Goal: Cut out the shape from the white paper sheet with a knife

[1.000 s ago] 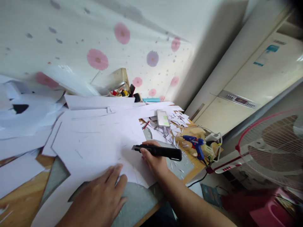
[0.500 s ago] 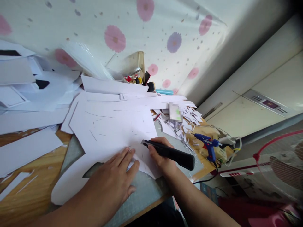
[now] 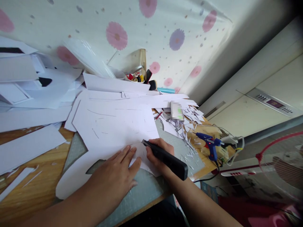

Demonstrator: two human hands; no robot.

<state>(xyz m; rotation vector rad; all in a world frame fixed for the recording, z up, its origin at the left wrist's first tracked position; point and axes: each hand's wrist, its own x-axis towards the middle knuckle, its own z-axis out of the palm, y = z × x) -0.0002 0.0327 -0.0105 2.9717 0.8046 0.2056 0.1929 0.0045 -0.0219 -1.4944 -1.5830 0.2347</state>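
A large white sheet [image 3: 118,123] with thin dark lines lies over the grey-green cutting mat [image 3: 151,186]. My left hand [image 3: 118,170] presses flat on the sheet's lower part, fingers spread, beside a dark opening in it. My right hand [image 3: 161,154] is wrapped round a black utility knife [image 3: 168,159]. The blade end points up and left at the sheet, just right of my left fingertips. Whether the tip touches the sheet is too small to tell.
White offcuts [image 3: 191,113] and a blue glue gun [image 3: 209,143] lie on the right. Stacked white boards [image 3: 19,69] fill the left. Behind the sheet stands a small tub of tools [image 3: 134,78]. A fan [image 3: 284,160] is at far right.
The knife's handle has swung down and a little left in my right hand. My left hand stays on the sheet, and the whole view has shifted slightly.
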